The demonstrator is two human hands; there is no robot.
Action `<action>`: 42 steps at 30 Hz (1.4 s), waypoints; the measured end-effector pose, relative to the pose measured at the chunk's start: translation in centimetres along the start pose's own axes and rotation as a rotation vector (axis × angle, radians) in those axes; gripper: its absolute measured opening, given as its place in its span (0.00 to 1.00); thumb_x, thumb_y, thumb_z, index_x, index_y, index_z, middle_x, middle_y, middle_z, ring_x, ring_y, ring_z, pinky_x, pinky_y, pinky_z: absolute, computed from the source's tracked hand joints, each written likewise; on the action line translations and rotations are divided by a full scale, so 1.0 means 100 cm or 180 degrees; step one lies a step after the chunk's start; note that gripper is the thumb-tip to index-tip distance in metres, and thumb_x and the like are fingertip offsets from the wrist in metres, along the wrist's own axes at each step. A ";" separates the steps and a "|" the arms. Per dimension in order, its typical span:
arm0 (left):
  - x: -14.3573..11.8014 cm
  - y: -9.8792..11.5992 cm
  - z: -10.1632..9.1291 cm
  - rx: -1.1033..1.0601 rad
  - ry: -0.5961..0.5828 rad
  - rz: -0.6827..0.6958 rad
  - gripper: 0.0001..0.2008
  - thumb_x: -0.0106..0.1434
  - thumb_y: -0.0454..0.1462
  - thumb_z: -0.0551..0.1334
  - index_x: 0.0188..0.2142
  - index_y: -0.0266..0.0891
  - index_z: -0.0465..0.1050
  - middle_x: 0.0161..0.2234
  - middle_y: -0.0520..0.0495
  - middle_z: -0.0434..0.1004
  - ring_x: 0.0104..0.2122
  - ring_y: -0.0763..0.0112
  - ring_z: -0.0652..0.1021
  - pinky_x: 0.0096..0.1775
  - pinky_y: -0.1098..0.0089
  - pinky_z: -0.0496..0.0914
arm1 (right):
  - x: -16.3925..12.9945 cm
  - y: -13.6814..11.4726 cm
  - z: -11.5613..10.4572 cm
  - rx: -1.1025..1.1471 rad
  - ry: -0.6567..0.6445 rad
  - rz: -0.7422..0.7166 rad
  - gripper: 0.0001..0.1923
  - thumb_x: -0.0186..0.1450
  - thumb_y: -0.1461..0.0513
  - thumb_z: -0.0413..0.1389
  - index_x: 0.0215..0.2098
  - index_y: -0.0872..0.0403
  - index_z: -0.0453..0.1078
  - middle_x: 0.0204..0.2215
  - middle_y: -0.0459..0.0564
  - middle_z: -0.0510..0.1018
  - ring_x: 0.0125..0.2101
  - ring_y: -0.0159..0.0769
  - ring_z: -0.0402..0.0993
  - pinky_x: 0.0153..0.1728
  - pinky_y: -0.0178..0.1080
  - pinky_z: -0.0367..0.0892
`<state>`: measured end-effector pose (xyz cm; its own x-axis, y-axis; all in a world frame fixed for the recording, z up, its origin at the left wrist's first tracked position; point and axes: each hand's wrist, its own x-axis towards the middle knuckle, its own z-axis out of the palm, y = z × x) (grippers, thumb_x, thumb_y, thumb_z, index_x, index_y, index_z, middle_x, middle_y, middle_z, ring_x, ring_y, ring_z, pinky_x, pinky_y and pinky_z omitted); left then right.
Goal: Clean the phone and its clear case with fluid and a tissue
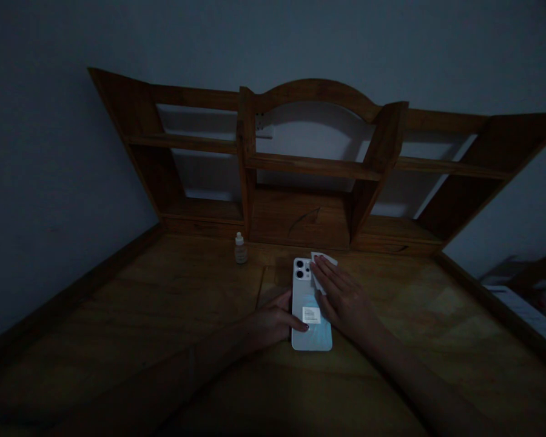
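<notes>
A pale smartphone is held back side up over the wooden desk, its camera lenses at the far left corner and a small white label on its lower half. My left hand grips the phone's left edge, the thumb lying on the back near the label. Under the fingers of my right hand is a thin white wipe or cloth, pressed on the phone's upper right side beside the lenses. The fingers lie close together over it. Whether the phone's underside touches the desk is hidden.
A small dropper bottle with a white top stands on the desk, left of the phone. Behind runs a wooden shelf unit against the wall, with a wall socket behind it. Papers lie beyond the desk's right edge. The room is dim.
</notes>
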<state>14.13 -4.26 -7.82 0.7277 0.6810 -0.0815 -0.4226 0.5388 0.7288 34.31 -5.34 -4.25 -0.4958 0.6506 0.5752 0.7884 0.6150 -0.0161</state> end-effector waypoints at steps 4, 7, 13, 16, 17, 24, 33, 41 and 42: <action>0.000 0.001 0.000 0.0030 0.0020 -0.0020 0.36 0.42 0.18 0.67 0.51 0.39 0.68 0.47 0.42 0.76 0.52 0.52 0.74 0.53 0.56 0.65 | 0.001 -0.001 -0.001 -0.0028 -0.0020 0.0031 0.33 0.67 0.66 0.50 0.70 0.54 0.49 0.67 0.56 0.58 0.66 0.47 0.54 0.63 0.56 0.60; 0.000 0.000 -0.001 0.0046 -0.0003 0.0000 0.35 0.42 0.18 0.67 0.50 0.39 0.69 0.47 0.41 0.76 0.52 0.52 0.74 0.53 0.57 0.65 | 0.001 -0.002 0.000 -0.0051 -0.0060 0.0065 0.33 0.67 0.66 0.50 0.69 0.56 0.50 0.67 0.58 0.58 0.67 0.46 0.54 0.63 0.55 0.60; 0.001 0.000 -0.002 0.0031 0.0024 -0.0056 0.36 0.42 0.18 0.68 0.51 0.39 0.68 0.49 0.41 0.75 0.52 0.53 0.74 0.53 0.56 0.65 | 0.003 -0.004 -0.002 0.0014 -0.0077 0.0025 0.33 0.68 0.66 0.49 0.70 0.56 0.48 0.67 0.57 0.57 0.67 0.46 0.53 0.63 0.55 0.60; 0.001 0.001 -0.002 0.0035 -0.0044 -0.0050 0.37 0.43 0.19 0.67 0.53 0.40 0.67 0.49 0.42 0.75 0.53 0.53 0.74 0.54 0.56 0.65 | 0.003 -0.004 -0.002 0.0055 -0.0063 -0.0005 0.33 0.67 0.66 0.49 0.70 0.56 0.48 0.68 0.57 0.57 0.67 0.46 0.53 0.63 0.55 0.60; 0.000 0.001 -0.002 0.0027 -0.0078 -0.0046 0.37 0.43 0.19 0.67 0.53 0.40 0.67 0.49 0.42 0.75 0.53 0.53 0.73 0.54 0.56 0.65 | 0.003 -0.003 -0.001 0.0078 -0.0064 -0.0010 0.33 0.67 0.67 0.49 0.70 0.56 0.48 0.68 0.57 0.57 0.67 0.47 0.53 0.63 0.56 0.60; 0.000 0.002 0.001 -0.0011 -0.0039 -0.0052 0.35 0.42 0.19 0.67 0.50 0.39 0.69 0.50 0.41 0.74 0.55 0.51 0.72 0.55 0.55 0.63 | 0.003 -0.003 0.000 0.0116 -0.0084 0.0002 0.32 0.68 0.67 0.49 0.69 0.57 0.50 0.67 0.59 0.59 0.67 0.46 0.54 0.63 0.55 0.60; 0.000 0.003 0.002 -0.0099 -0.0139 0.0030 0.38 0.44 0.18 0.66 0.54 0.41 0.67 0.51 0.41 0.74 0.56 0.52 0.72 0.56 0.55 0.64 | -0.001 -0.003 0.004 0.0045 -0.0047 -0.0119 0.31 0.67 0.67 0.49 0.68 0.58 0.53 0.65 0.60 0.61 0.65 0.44 0.58 0.63 0.53 0.62; 0.006 -0.003 -0.007 -0.0201 -0.0209 0.0067 0.43 0.45 0.17 0.65 0.59 0.45 0.63 0.53 0.42 0.73 0.55 0.53 0.73 0.56 0.54 0.63 | -0.002 -0.005 0.002 -0.0009 0.0130 -0.0269 0.25 0.67 0.65 0.51 0.62 0.61 0.63 0.59 0.63 0.70 0.59 0.47 0.68 0.59 0.53 0.67; 0.006 -0.003 -0.007 -0.0216 -0.0188 0.0058 0.44 0.45 0.17 0.65 0.59 0.45 0.63 0.52 0.42 0.74 0.55 0.53 0.73 0.56 0.54 0.63 | -0.002 -0.006 0.002 -0.0014 0.0153 -0.0291 0.24 0.66 0.65 0.52 0.61 0.61 0.64 0.58 0.63 0.71 0.59 0.47 0.69 0.58 0.52 0.68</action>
<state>14.37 -3.71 -8.56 0.7494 0.6616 -0.0269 -0.4702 0.5603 0.6819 33.93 -5.76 -4.49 -0.5478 0.5697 0.6127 0.7422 0.6689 0.0417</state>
